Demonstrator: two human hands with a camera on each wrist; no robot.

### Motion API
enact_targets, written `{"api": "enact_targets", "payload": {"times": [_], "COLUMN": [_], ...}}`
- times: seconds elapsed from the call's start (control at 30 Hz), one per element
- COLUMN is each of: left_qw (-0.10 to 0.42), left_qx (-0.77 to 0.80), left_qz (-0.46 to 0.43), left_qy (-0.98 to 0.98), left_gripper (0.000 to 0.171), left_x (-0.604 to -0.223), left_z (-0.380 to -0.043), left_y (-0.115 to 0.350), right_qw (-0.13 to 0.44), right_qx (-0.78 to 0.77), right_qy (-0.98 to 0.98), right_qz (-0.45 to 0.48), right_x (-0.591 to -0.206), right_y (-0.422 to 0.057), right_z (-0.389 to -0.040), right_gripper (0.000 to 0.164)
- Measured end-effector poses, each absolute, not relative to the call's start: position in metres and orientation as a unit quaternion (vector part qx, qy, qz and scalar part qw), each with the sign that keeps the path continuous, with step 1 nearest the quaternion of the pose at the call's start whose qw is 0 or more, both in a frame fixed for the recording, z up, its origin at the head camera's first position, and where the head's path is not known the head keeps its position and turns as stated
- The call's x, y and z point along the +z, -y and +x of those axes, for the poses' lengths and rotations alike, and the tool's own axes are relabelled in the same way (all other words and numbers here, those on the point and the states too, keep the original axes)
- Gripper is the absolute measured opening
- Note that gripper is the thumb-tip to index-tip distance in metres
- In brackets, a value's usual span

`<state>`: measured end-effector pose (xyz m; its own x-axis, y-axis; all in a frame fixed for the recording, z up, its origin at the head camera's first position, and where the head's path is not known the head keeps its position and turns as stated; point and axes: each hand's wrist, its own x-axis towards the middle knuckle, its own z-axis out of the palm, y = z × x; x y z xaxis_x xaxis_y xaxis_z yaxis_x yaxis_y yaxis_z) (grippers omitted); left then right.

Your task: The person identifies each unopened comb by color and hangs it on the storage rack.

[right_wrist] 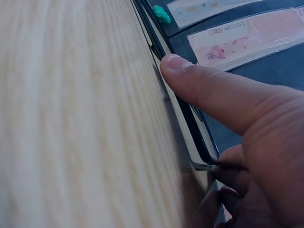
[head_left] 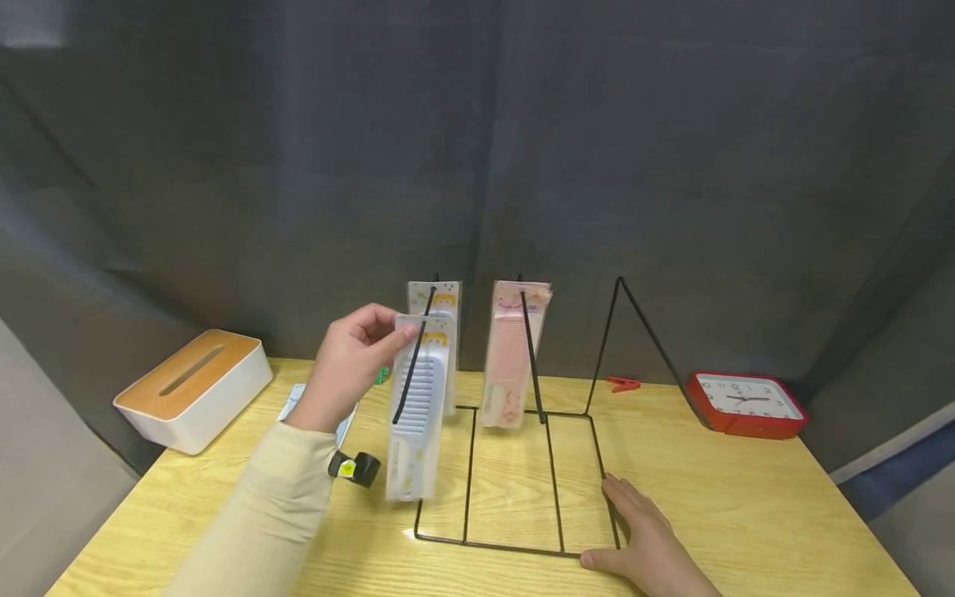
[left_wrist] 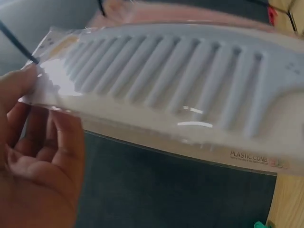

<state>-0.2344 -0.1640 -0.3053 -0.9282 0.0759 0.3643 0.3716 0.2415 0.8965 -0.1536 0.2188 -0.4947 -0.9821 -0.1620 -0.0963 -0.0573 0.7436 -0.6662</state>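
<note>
My left hand [head_left: 346, 361] pinches the top edge of a packaged light blue comb [head_left: 421, 414], between thumb and fingers. The pack's top overlaps the left prong of a black wire display rack [head_left: 515, 547]. Behind it hangs another blue comb pack [head_left: 451, 365], partly covered. Pink comb packs [head_left: 507, 356] hang on the middle prong. "PLASTIC COMB" is printed on the held pack's card [left_wrist: 247, 156]. My right hand [head_left: 642, 531] holds the rack's front right base corner, thumb [right_wrist: 190, 73] on the front rail and fingers at the side rail.
A white tissue box [head_left: 224, 394] with a wooden lid stands at the left. On the right sit a red clock [head_left: 749, 406] and a red clip [head_left: 623, 384]. A pale blue item [head_left: 346, 427] and a small green object [head_left: 381, 376] lie behind my left wrist.
</note>
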Motion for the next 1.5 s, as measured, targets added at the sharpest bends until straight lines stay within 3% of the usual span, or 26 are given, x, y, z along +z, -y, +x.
{"api": "enact_targets", "payload": {"times": [0.3,0.5,0.8,0.97,1.1,1.2,1.5], "left_qw": [0.172,0.161,0.156,0.103,0.026,-0.005,-0.03], "left_qx": [-0.568,-0.578,-0.517,-0.455,-0.379,-0.326,-0.271], "left_qz": [-0.107,-0.112,-0.051,-0.017,-0.001,-0.006,-0.01], "left_qy": [0.798,0.792,0.84,0.884,0.925,0.945,0.962], "left_gripper": [0.035,0.041,0.037,0.033,0.051,0.065,0.091], "left_x": [-0.3,-0.304,-0.366,-0.43,-0.467,-0.478,-0.476], "left_z": [-0.28,-0.288,-0.299,-0.313,-0.315,-0.315,-0.314], "left_y": [0.155,0.167,0.221,0.263,0.282,0.285,0.279], "right_qw": [0.08,0.075,0.071,0.064,0.068,0.068,0.063], "right_qx": [-0.358,-0.358,-0.355,-0.35,-0.354,-0.355,-0.35], "right_qy": [-0.929,-0.929,-0.931,-0.932,-0.931,-0.931,-0.933], "right_qz": [-0.053,-0.051,-0.058,-0.063,-0.055,-0.051,-0.06], "right_x": [-0.495,-0.492,-0.489,-0.491,-0.491,-0.491,-0.492], "right_y": [-0.218,-0.218,-0.218,-0.218,-0.218,-0.218,-0.219], "right_z": [-0.154,-0.152,-0.151,-0.15,-0.15,-0.149,-0.15], "right_gripper": [0.117,0.116,0.114,0.113,0.115,0.116,0.114]}}
